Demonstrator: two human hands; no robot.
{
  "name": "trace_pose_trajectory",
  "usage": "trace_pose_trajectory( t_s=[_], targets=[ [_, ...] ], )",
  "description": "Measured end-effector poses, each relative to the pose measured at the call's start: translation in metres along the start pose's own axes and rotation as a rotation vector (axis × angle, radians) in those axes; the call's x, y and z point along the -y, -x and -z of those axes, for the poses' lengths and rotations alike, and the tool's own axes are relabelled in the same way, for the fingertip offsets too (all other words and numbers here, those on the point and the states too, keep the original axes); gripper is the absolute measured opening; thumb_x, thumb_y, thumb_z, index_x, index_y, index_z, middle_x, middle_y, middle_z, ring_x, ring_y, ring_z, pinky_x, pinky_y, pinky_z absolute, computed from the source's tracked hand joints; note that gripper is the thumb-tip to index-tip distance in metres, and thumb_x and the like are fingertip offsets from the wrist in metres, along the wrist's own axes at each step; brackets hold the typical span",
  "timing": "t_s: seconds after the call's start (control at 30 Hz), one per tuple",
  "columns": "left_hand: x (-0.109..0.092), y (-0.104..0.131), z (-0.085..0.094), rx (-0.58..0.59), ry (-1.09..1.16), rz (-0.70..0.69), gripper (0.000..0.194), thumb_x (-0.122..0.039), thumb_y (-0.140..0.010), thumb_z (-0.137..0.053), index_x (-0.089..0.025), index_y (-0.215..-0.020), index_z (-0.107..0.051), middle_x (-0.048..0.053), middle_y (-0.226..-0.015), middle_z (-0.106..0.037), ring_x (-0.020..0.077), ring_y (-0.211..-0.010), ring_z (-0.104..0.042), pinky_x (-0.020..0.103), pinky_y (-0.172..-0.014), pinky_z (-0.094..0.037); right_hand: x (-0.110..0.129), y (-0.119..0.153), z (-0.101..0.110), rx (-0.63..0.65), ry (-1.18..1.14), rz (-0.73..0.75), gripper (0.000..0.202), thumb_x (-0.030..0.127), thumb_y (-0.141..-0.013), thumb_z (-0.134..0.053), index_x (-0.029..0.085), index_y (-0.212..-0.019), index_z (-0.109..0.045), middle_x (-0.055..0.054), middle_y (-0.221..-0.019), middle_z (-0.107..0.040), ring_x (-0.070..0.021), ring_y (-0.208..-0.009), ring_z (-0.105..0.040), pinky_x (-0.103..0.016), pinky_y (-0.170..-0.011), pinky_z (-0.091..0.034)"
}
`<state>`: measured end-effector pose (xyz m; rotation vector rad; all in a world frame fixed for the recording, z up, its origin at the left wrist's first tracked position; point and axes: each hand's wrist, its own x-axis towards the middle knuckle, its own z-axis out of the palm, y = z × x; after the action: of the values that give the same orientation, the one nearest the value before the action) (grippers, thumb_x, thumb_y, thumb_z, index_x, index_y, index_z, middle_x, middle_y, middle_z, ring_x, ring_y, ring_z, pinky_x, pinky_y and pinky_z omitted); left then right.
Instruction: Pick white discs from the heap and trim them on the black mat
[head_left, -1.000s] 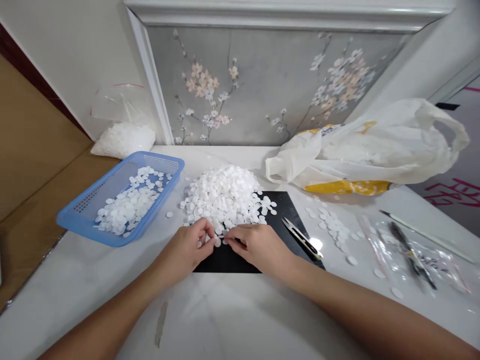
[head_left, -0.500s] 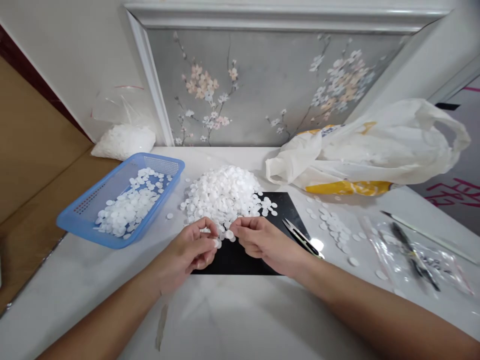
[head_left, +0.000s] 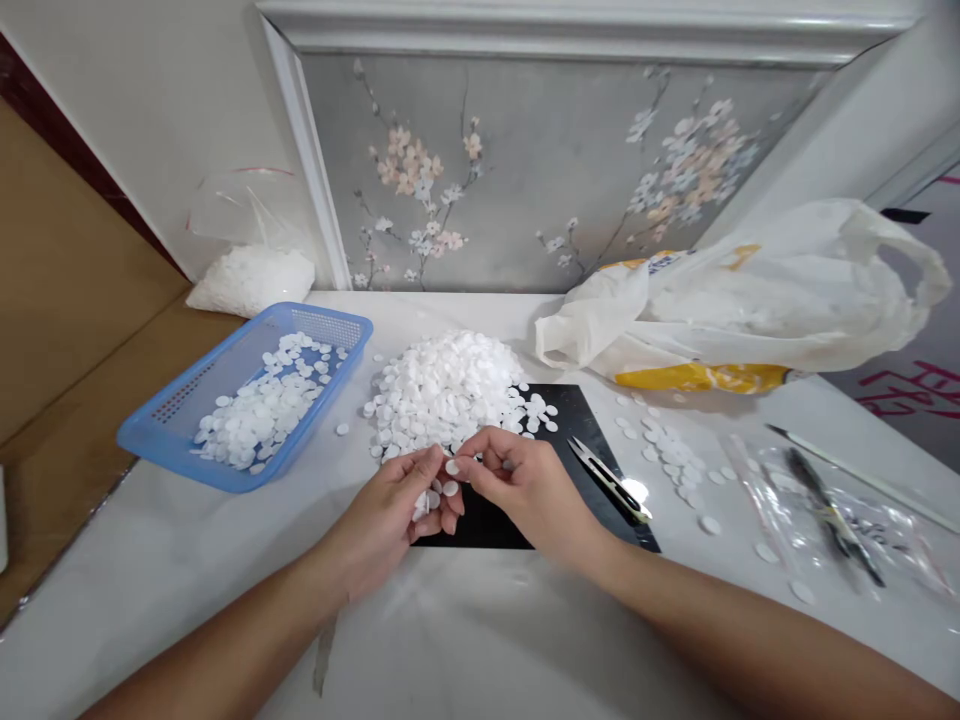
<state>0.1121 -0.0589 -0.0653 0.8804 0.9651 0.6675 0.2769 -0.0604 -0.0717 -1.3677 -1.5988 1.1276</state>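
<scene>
Cupped in my left hand (head_left: 409, 505) are several small white discs (head_left: 429, 498), its palm turned up and fingers curled round them. My right hand (head_left: 517, 480) pinches one white disc (head_left: 452, 467) between thumb and forefinger, right beside the left thumb and forefinger. Both hands are over a black mat (head_left: 495, 525), at the near side of a large heap of white discs (head_left: 450, 385). A pair of thread snips (head_left: 609, 480) lies on the mat to the right of my right hand.
A blue basket (head_left: 330, 410) with white discs stands at left, a clear bag of white pieces (head_left: 251, 280) behind it. A white plastic bag (head_left: 750, 310) lies back right. Loose discs (head_left: 671, 450), a clear packet (head_left: 862, 520), dark-tipped tool (head_left: 832, 510) and pen-like stick (head_left: 862, 475) lie right.
My hands have come together. The left has turned palm up, showing discs in it, and the right has moved its pinched disc to the left hand's fingertips.
</scene>
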Motion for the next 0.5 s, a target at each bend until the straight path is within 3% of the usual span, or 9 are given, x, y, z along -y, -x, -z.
trace_pose_trajectory(
  t_s=[0.13, 0.27, 0.5],
  targets=[
    [0.0017, -0.0038, 0.0035, -0.006, 0.061, 0.046, 0.033, -0.049, -0.084, -0.057, -0.016, -0.082, -0.058, -0.001, -0.066, -0.056, 0.0085, -0.054, -0.048, 0.021, -0.05, -0.028, -0.0066, -0.0082, 0.0001, 0.086, -0.32, -0.103, 0.028, 0.045, -0.08, -0.06, 0.018, -0.074, -0.059, 0.003, -0.06, -0.053, -0.0087, -0.049, -0.038, -0.022, -0.046, -0.028],
    [-0.0013, -0.0051, 0.0036, -0.004, 0.023, 0.038, 0.029, -0.045, -0.083, -0.06, -0.016, -0.079, -0.057, -0.002, -0.064, -0.055, 0.0076, -0.054, -0.048, 0.021, -0.052, -0.031, -0.0096, -0.0104, 0.0006, 0.091, -0.427, -0.166, 0.03, 0.045, -0.077, -0.065, 0.018, -0.069, -0.057, 0.009, -0.049, -0.035, -0.005, -0.041, -0.02, -0.022, -0.04, -0.016],
    [-0.0027, -0.0035, 0.0027, -0.02, -0.107, -0.029, 0.024, -0.04, -0.082, -0.063, -0.018, -0.077, -0.054, -0.005, -0.063, -0.054, 0.0058, -0.054, -0.046, 0.019, -0.054, -0.033, -0.0086, -0.0088, 0.0029, 0.149, -0.571, -0.225, 0.027, 0.04, -0.075, -0.069, 0.018, -0.069, -0.054, 0.012, -0.047, -0.027, -0.0043, -0.041, -0.014, -0.023, -0.04, -0.009]
  ],
)
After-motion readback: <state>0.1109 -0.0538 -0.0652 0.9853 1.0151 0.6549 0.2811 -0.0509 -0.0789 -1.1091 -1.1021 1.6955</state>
